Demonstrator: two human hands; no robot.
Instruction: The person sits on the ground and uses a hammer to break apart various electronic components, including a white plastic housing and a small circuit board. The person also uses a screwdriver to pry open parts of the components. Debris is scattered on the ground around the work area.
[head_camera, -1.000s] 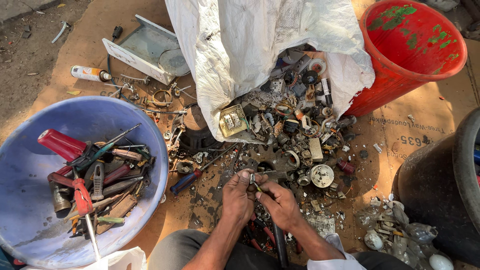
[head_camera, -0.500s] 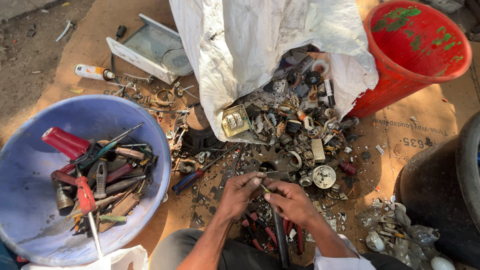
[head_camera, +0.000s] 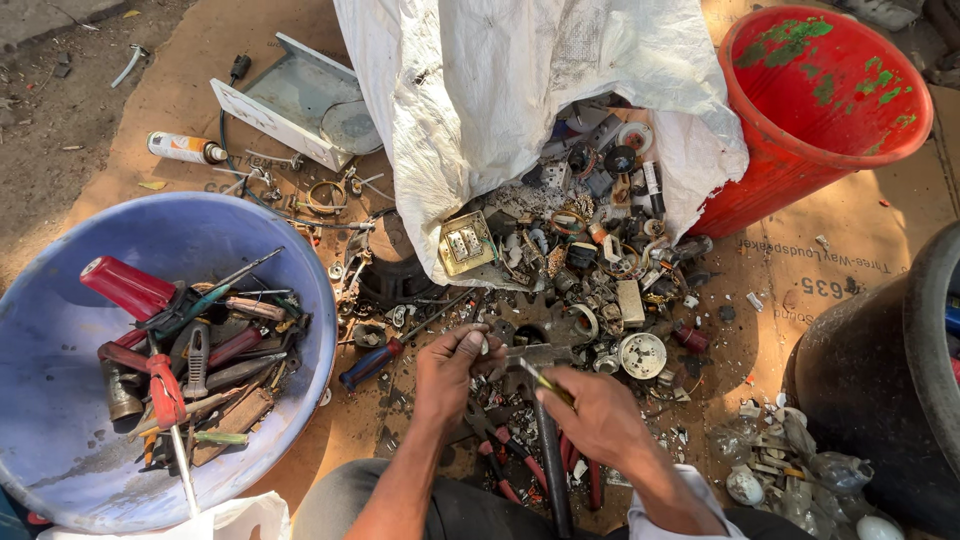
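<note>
A small grey metal part (head_camera: 535, 355) sits low in the middle of the view, just over the cardboard sheet (head_camera: 800, 260). The left hand (head_camera: 450, 375) pinches its left end; the right hand (head_camera: 590, 415) is closed on a thin yellow-handled tool (head_camera: 545, 385) touching it. Beyond lies a scrap heap (head_camera: 590, 260) spilling from a white sack (head_camera: 520, 90). A blue tub (head_camera: 60, 330) of tools stands left, a red bucket (head_camera: 830, 100) right.

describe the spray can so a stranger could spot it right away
Start at the blue tub at lower left and look just above its rim. The spray can lies on its side on the cardboard, left of the white tray. It is the only small cylinder there, pale with an orange band.
</note>
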